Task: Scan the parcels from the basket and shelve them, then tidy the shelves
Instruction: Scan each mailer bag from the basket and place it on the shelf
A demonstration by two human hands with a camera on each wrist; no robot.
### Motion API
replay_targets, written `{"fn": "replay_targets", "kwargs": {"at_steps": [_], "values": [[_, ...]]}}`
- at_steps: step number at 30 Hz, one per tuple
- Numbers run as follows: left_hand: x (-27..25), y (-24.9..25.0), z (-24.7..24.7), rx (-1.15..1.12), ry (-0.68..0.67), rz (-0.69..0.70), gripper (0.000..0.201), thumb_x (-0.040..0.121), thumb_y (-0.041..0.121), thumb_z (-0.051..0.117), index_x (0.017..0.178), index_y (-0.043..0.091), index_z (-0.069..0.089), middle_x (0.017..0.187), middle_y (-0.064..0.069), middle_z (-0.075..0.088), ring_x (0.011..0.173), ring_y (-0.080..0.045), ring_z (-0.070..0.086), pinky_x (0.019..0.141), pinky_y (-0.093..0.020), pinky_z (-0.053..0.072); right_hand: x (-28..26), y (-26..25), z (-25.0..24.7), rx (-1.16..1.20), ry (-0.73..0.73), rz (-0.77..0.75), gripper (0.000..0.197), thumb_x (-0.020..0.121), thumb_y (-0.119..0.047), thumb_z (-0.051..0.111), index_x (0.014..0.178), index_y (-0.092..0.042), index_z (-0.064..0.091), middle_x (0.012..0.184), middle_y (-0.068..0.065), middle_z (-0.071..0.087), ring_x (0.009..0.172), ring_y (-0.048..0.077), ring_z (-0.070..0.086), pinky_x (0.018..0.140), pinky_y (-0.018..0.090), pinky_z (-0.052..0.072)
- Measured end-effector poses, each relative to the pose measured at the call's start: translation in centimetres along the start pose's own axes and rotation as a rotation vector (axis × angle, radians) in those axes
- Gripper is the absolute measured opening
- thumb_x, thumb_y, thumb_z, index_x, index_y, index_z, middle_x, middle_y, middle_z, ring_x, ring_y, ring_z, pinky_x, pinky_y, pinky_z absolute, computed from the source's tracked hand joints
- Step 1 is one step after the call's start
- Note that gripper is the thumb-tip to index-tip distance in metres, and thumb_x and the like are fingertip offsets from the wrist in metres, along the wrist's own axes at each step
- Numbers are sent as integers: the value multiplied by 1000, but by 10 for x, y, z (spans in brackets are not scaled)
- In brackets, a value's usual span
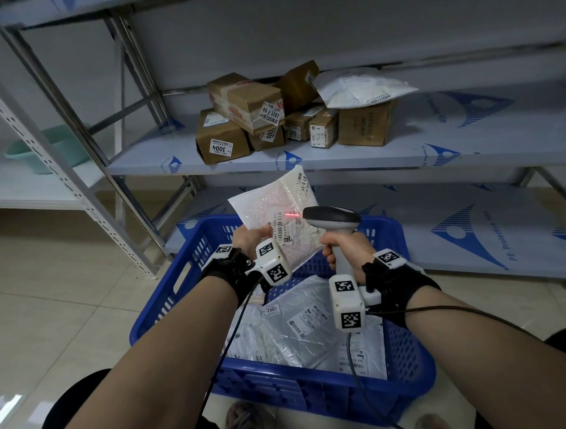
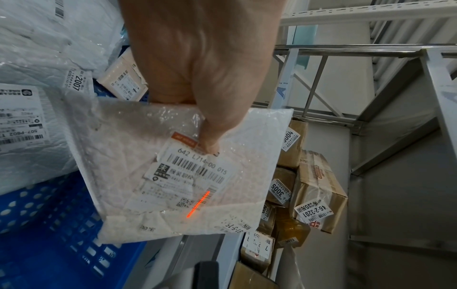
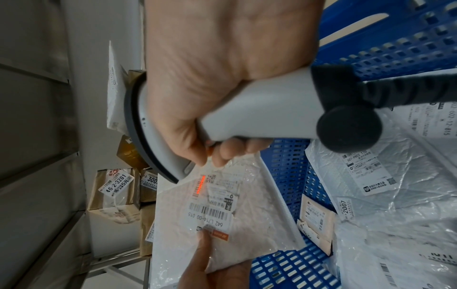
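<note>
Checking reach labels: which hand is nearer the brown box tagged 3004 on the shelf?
Left. The left hand, holding the white bubble mailer, is almost directly below the brown cardboard box tagged 3004; the right hand, gripping the grey barcode scanner, is further right.

One scanner (image 1: pixel 334 220), one basket (image 1: pixel 190 262), roughly seven shelved boxes (image 1: pixel 244 102).

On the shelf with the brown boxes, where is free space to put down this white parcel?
The shelf is bare to the right of the HYNAUT box, and a narrow strip runs along its front edge. Left of the 3004 box is a smaller bare patch. The middle is crowded: the brown boxes are stacked, with a white mailer on top.
</note>
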State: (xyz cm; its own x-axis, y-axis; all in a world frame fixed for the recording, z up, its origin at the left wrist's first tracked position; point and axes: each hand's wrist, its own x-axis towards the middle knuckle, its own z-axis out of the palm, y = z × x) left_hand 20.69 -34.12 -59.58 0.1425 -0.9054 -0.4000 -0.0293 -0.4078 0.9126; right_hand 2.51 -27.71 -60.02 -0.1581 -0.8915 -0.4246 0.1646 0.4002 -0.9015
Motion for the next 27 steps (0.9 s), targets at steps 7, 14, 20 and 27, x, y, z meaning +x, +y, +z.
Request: {"fn": "replay_targets", "kwargs": {"at_steps": [7, 14, 20, 27], "values": [[7, -2, -5, 67, -18, 10, 25, 91, 5, 59, 114, -3, 59, 115, -17, 65, 79, -25, 63, 60, -29, 48, 4, 3, -1, 46, 10, -15, 14, 84, -6, 65, 70, -3, 63, 59, 9, 58, 47, 16, 48, 48, 26, 41], [13, -2, -21, 228, 5, 23, 10, 86, 10, 55, 87, 1, 59, 89, -15, 60, 65, -18, 53, 56, -25, 44, 13, -1, -13, 330, 215, -75, 12, 83, -6, 68, 71, -7, 64, 62, 8, 58, 47, 12, 52, 49, 24, 45], [15, -5, -22, 247, -99, -8, 16, 77, 17, 61, 85, 3, 63, 95, -20, 65, 84, -28, 57, 77, -36, 43, 18, -5, -19, 477, 248, -59, 15, 85, -6, 71, 76, -5, 59, 60, 10, 63, 50, 14, 61, 54, 27, 50], [10, -6, -15, 326, -330, -38, 61, 62, 26, 65, 115, -4, 62, 110, -18, 69, 102, -37, 63, 103, -45, 42, 25, 0, -14, 559, 273, -30, 11, 87, 2, 64, 95, 2, 57, 62, 9, 62, 37, 6, 59, 38, 15, 44]]}}
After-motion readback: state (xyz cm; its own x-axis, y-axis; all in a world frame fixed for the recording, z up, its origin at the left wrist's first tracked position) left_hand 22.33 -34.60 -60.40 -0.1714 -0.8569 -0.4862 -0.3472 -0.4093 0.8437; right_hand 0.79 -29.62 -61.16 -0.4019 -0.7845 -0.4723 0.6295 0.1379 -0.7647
